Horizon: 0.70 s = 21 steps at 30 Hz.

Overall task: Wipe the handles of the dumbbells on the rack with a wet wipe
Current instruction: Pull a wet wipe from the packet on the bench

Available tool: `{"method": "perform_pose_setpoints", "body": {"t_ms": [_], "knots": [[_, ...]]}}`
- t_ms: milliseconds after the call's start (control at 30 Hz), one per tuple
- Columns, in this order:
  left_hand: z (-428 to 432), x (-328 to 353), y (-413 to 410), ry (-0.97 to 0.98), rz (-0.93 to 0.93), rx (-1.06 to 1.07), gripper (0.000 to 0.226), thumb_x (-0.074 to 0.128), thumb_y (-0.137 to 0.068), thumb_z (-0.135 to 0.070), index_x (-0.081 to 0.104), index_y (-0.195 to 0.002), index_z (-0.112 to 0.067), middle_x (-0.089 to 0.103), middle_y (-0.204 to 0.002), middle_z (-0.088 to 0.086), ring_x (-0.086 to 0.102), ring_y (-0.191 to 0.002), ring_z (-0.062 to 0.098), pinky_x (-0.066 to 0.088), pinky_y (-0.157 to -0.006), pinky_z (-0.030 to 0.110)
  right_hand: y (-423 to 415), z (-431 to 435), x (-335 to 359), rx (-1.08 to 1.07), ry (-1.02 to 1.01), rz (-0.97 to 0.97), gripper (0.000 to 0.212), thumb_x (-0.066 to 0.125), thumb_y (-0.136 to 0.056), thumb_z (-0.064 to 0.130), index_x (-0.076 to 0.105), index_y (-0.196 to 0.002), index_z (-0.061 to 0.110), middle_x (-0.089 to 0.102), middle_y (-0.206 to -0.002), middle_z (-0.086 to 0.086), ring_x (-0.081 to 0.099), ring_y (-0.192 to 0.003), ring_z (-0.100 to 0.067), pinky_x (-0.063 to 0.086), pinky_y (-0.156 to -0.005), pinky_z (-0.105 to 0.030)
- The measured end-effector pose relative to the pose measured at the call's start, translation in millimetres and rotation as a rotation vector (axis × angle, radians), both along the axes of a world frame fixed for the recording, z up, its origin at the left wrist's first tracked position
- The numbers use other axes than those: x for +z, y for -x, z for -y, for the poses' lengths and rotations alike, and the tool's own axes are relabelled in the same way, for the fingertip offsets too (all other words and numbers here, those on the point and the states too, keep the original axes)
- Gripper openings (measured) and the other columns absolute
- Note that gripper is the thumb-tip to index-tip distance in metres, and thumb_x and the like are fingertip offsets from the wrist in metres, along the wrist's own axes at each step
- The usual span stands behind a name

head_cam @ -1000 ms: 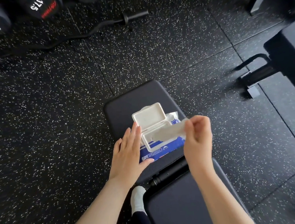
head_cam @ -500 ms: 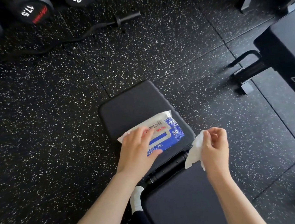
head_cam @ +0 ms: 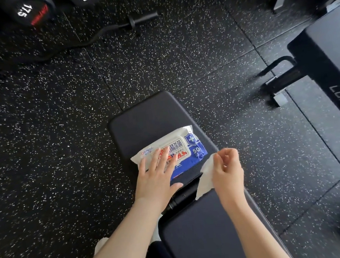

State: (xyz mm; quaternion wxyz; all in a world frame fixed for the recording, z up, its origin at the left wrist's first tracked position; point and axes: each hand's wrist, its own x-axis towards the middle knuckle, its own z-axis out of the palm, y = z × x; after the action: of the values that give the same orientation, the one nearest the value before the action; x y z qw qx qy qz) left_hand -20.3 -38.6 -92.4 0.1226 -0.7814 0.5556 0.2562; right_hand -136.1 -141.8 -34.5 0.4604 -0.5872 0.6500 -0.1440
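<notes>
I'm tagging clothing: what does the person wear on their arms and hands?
Nothing visible: the left forearm and right forearm are sleeveless to the frame edge; the left hand and right hand show no gloves, watch, bands or rings.

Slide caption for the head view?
Left hand flat on the wipe pack on a bench; right hand pinches a wipe.

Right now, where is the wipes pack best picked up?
The wipes pack lies flat on the bench pad, the left hand resting open on its left half. Probably pinch the bare blue end, across its narrow width, from above on the right.
</notes>
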Motion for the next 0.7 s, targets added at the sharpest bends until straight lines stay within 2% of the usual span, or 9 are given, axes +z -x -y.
{"method": "perform_pose_setpoints", "body": {"t_ms": [100,200,233,300,367,467,533,633,700], "knots": [[2.7,7.9,-6.0,-0.002,-0.102,0.039,0.07,0.027,-0.098,-0.055,-0.008,-0.15,-0.025,-0.018,-0.158,0.002,-0.017,-0.144,0.021,-0.001,-0.117,0.045,-6.6,-0.9,6.7,0.021,0.004,0.016,0.014,0.046,-0.094,0.014,0.045,-0.083,0.022,0.055,-0.074,0.009,0.044,-0.06,-0.01,0.036,-0.054,-0.025],[6.3,29.7,-15.2,0.145,-0.275,0.216,0.053,0.037,-0.1,-0.037,0.022,-0.149,-0.021,0.02,-0.156,-0.001,0.016,-0.143,0.018,0.016,-0.115,0.034,-16.9,0.4,20.7,0.049,0.021,0.049,0.008,0.047,-0.095,0.014,0.048,-0.088,0.017,0.054,-0.075,0.01,0.045,-0.06,-0.006,0.038,-0.056,-0.021],[7.6,40.4,-17.9,0.207,-0.371,0.359,0.045,0.039,-0.1,-0.032,0.037,-0.143,-0.02,0.036,-0.147,-0.002,0.031,-0.135,0.017,0.024,-0.111,0.033,-21.5,1.3,27.2,0.062,0.037,0.062,0.006,0.047,-0.095,0.014,0.049,-0.089,0.016,0.054,-0.076,0.01,0.046,-0.061,-0.004,0.037,-0.055,-0.016],[14.1,68.8,-24.5,0.242,-0.643,0.708,0.03,0.041,-0.099,-0.033,0.063,-0.111,-0.017,0.06,-0.114,-0.001,0.053,-0.109,0.017,0.04,-0.097,0.032,-31.6,3.0,42.2,0.084,0.061,0.086,0.005,0.048,-0.095,0.013,0.049,-0.091,0.015,0.054,-0.076,0.011,0.047,-0.064,-0.002,0.036,-0.056,-0.011],[21.2,99.5,-32.4,0.255,-0.893,0.952,0.034,0.043,-0.096,-0.045,0.066,-0.092,-0.021,0.062,-0.094,-0.004,0.056,-0.092,0.014,0.042,-0.087,0.029,-43.1,3.6,63.8,0.114,0.079,0.117,0.006,0.048,-0.095,0.013,0.049,-0.089,0.016,0.054,-0.074,0.01,0.048,-0.065,-0.004,0.037,-0.058,-0.015],[25.9,148.3,-43.7,0.318,-1.102,1.029,0.05,0.046,-0.077,-0.072,0.059,-0.089,-0.025,0.056,-0.09,-0.004,0.049,-0.085,0.012,0.04,-0.08,0.026,-60.9,3.2,102.3,0.167,0.099,0.187,0.007,0.048,-0.095,0.013,0.049,-0.088,0.015,0.053,-0.073,0.008,0.047,-0.064,-0.007,0.037,-0.059,-0.022],[24.2,185.8,-51.7,0.409,-1.122,1.021,0.045,0.055,-0.086,-0.058,0.063,-0.089,-0.014,0.053,-0.086,-0.001,0.047,-0.081,0.012,0.037,-0.067,0.017,-74.1,2.1,134.8,0.21,0.093,0.242,0.006,0.046,-0.096,0.014,0.049,-0.092,0.011,0.051,-0.072,0.007,0.043,-0.061,-0.007,0.037,-0.057,-0.019],[15.5,235.5,-62.8,0.641,-1.042,1.08,0.036,0.058,-0.092,-0.03,0.062,-0.088,0.005,0.05,-0.078,0.007,0.044,-0.074,0.014,0.031,-0.058,0.021,-89.5,-3.9,179.6,0.276,0.099,0.319,0.007,0.046,-0.096,0.015,0.049,-0.09,0.014,0.05,-0.07,0.005,0.04,-0.057,-0.008,0.035,-0.049,-0.016],[7.3,270.6,-72.0,0.779,-0.977,1.119,0.03,0.056,-0.093,-0.023,0.062,-0.085,0.005,0.051,-0.074,0.005,0.044,-0.07,0.013,0.03,-0.055,0.02,-98.0,-9.6,210.1,0.34,0.11,0.358,0.008,0.047,-0.095,0.018,0.05,-0.088,0.018,0.051,-0.071,0.005,0.042,-0.059,-0.009,0.036,-0.051,-0.02]]}}
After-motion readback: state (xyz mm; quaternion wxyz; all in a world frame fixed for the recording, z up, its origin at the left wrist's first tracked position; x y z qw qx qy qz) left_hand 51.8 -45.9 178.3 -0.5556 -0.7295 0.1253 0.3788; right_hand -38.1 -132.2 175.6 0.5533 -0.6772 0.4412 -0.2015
